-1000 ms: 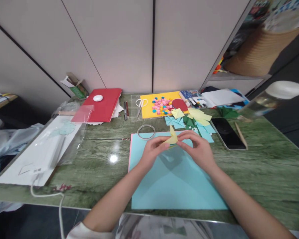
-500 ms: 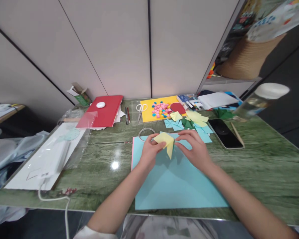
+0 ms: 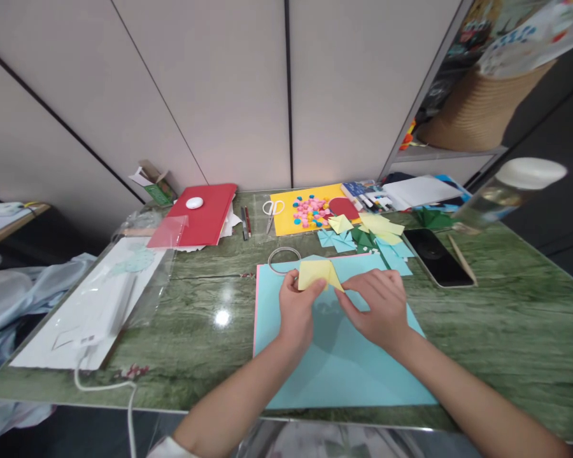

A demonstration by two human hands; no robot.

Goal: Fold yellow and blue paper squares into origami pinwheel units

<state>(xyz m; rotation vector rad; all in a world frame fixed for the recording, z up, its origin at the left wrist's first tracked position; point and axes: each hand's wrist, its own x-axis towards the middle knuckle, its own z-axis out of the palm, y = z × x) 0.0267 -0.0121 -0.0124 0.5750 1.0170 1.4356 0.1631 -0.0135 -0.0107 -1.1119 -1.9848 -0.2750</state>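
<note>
A folded piece of yellow paper (image 3: pixel 314 273) is held up over a light blue sheet (image 3: pixel 344 375). My left hand (image 3: pixel 300 305) grips its left side, thumb in front and fingers behind. With thumb and forefinger, my right hand (image 3: pixel 377 305) pinches the pointed right corner. Just behind the hands a silvery ring (image 3: pixel 284 250) lies on the table. Beyond the blue sheet are folded light blue papers (image 3: pixel 337 240), green ones (image 3: pixel 363 238) and yellow ones (image 3: pixel 382 226).
White-handled scissors (image 3: pixel 271 213) and a yellow sheet (image 3: pixel 284 222) bearing pink, blue and yellow pompoms (image 3: pixel 310 210) lie at the back. A black phone (image 3: pixel 437 257) and a lidded bottle (image 3: pixel 494 197) stand to the right. At left are a red folder (image 3: pixel 205 216) and a white power strip (image 3: pixel 107 312).
The yellow paper has turned, so its flap now points right instead of down. My right fingers, formerly more spread at its edge, have closed on the corner.
</note>
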